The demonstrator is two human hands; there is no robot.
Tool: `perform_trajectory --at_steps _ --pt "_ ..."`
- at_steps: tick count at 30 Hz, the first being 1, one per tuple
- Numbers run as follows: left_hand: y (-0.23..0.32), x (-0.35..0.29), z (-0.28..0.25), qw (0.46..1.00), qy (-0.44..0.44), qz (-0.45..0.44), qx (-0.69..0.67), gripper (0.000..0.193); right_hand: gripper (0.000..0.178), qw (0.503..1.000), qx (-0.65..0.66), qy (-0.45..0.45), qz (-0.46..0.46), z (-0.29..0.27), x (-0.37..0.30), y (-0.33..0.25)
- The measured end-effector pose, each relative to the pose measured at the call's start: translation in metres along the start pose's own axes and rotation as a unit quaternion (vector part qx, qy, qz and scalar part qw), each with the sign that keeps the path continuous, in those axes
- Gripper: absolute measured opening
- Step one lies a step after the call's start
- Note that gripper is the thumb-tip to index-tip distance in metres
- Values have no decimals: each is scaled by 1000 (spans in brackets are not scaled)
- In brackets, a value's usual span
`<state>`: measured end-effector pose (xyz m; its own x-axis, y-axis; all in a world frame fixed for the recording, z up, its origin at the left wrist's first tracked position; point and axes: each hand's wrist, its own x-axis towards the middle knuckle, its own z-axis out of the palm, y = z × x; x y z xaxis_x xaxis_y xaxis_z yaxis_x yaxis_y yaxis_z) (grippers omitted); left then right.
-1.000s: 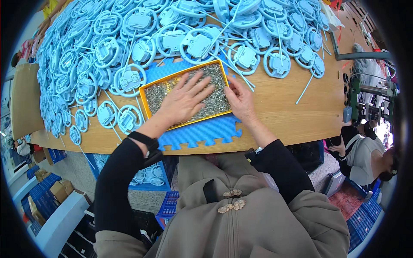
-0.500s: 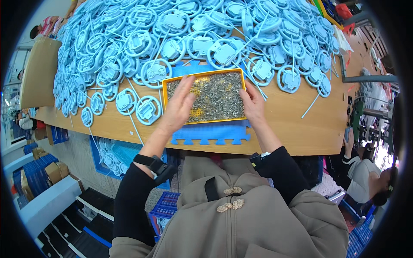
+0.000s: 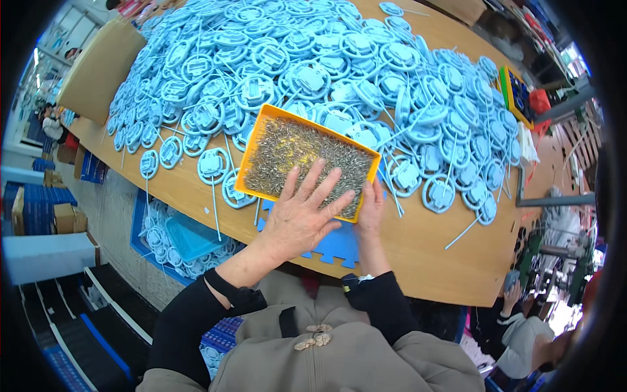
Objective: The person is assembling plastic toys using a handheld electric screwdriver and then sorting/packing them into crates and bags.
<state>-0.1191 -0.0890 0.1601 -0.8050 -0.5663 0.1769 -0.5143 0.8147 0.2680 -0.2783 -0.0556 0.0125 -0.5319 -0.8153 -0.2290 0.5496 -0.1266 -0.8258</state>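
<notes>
A shallow yellow tray (image 3: 250, 145) full of small silvery metal pieces (image 3: 274, 153), probably screws, is turned at an angle in front of me. My left hand (image 3: 294, 222) lies with fingers spread over the pieces near the tray's front edge and holds nothing. Gripping the tray's right end, my right hand (image 3: 371, 212) has its thumb at the rim and its other fingers partly hidden. Under the tray's near side shows a blue foam mat (image 3: 338, 245) with a notched edge.
A big heap of light blue plastic wheel-shaped parts (image 3: 307, 78) with thin stems covers the wooden table (image 3: 431, 261) beyond the tray. More such parts fill a blue crate (image 3: 160, 238) below the left edge. Another person (image 3: 516, 326) sits at the right.
My left hand has shifted from the tray's left side onto the metal pieces, its fingers spreading. In view, the tray has turned clockwise, while the whole scene has also swung round.
</notes>
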Motion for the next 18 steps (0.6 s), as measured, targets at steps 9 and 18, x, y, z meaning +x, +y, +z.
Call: perform_trajectory --at_steps 9,18 --pt "-5 -8 -4 999 -5 -16 46 67 35 999 38 6 -9 36 2 14" --pt "-15 -9 -11 994 12 -71 86 77 37 997 77 15 -24 54 6 13"
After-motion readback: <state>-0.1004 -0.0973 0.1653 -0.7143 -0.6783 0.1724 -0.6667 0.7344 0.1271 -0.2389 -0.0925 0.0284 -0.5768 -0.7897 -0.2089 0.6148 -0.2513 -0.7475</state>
